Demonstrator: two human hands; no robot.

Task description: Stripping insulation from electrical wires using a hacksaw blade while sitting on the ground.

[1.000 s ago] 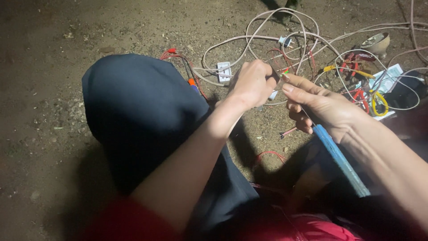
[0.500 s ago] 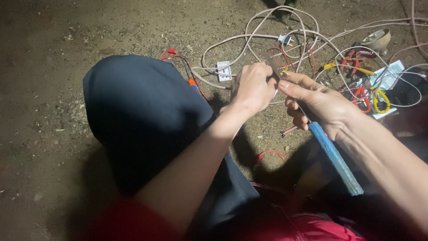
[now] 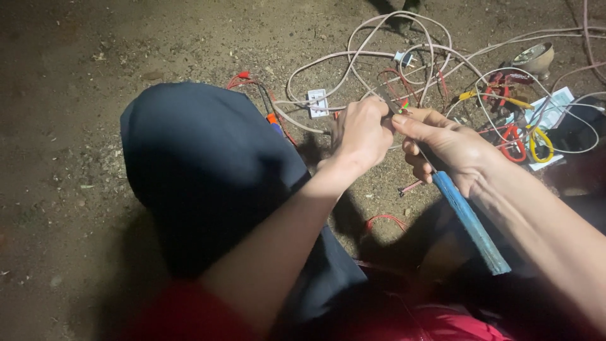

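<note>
Left hand [image 3: 361,132]: grip closed around a thin pale insulated wire [image 3: 328,131], held above the bare dirt floor [image 3: 95,158] just beyond the raised knee in dark blue fabric [image 3: 202,170]. Right hand [image 3: 448,148]: grip clamped on a long slim tool with a blue handle [image 3: 470,221], handle trailing back along the forearm, metal tip directed at the wire end pinched between both hands.

Handling, as judged: wire light, limp and soft-jacketed — likely to sag and twist unless pinched close to the worked end, just behind the tool tip; any exposed strands probably fragile. Tool rigid and light; best held near the front of the handle for control, as seen here.

Surroundings: tangle of pale looped cables [image 3: 391,57] on the floor beyond the hands; small white square socket plate [image 3: 317,103] just beside the left hand; white plug [image 3: 404,59] among the loops; red-handled and yellow-handled tools [image 3: 524,139] lying on a white sheet at right; small metal bowl-shaped part [image 3: 535,58] far right; thin red wires [image 3: 243,79] near the knee.

Versus half a second before: hands, tool and wire in nearly the same pose — only a slight drift of both hands, tool handle at much the same angle.
</note>
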